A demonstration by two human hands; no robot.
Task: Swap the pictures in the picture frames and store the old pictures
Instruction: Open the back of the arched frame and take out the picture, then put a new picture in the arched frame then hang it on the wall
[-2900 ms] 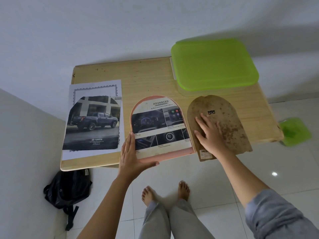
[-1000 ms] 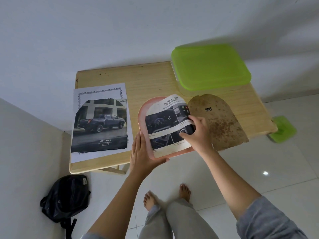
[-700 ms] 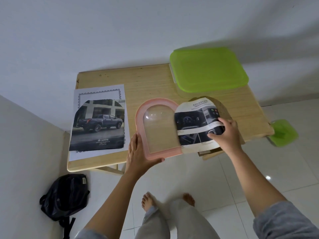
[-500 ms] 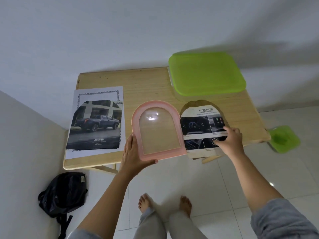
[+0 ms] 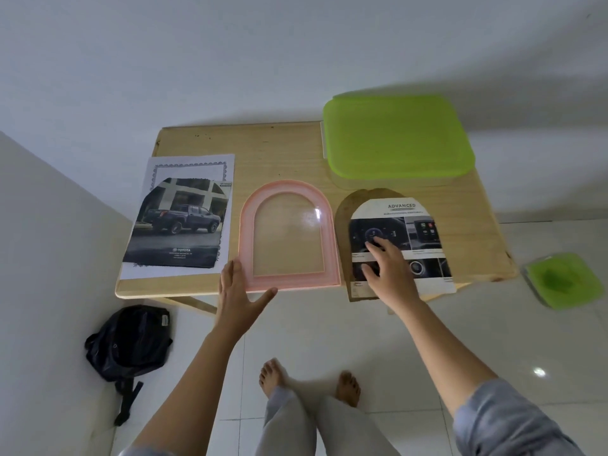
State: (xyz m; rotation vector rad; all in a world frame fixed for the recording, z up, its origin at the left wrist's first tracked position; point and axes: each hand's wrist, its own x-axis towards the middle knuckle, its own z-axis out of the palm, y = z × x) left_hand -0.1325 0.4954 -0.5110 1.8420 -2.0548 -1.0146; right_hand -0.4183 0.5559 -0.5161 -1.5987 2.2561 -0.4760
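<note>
The pink arched picture frame (image 5: pixel 247 232) lies flat on the wooden table (image 5: pixel 279 149), with only its clear pane inside. My left hand (image 5: pixel 240 297) is spread around its near left corner, fingers beside the rim and thumb at the front edge. To the right, the old arched "ADVANCED" car-interior picture (image 5: pixel 399 213) lies on the brown backing board (image 5: pixel 343 212). My right hand (image 5: pixel 386 268) rests flat on that picture, fingers apart. A Toyota truck picture (image 5: pixel 179 222) on white paper lies left of the frame.
A container with a green lid (image 5: pixel 396 136) stands at the table's back right. A small green lid (image 5: pixel 564 279) lies on the tiled floor to the right. A black backpack (image 5: pixel 128 343) sits on the floor by the left wall. My feet (image 5: pixel 307 380) are below the table's front edge.
My right hand pulled the old picture out of the frame and laid it on the backing board to the right. My left hand lowered the frame flat and loosened its hold.
</note>
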